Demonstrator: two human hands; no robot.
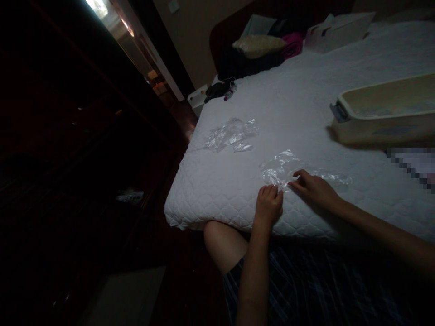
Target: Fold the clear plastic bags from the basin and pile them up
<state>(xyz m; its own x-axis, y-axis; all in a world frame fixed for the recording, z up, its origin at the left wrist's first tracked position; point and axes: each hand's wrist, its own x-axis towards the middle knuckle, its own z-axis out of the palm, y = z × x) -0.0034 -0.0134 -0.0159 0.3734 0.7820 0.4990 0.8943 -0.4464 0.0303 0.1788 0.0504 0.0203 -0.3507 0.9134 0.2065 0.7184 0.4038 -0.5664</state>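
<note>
A clear, crinkled plastic bag [284, 165] lies on the white quilted bed [217, 185], near its front edge. My left hand [269, 203] rests at the bag's near edge, its fingers curled and pressed together; whether they pinch the plastic is hidden. Just to the right, my right hand [311, 186] is over the same bag, with thumb and forefinger apart and a gap between their tips. Part of the plastic shows beyond this hand. Farther left on the bed lies a second clear plastic piece [231, 133], touched by neither hand.
A cream bin [390, 129] with a grey handle stands at the right. Toward the headboard are a beige cushion [260, 45], a pink roll [292, 44] and a pale box [340, 32]. A dark item [219, 89] lies by the bed's far left corner.
</note>
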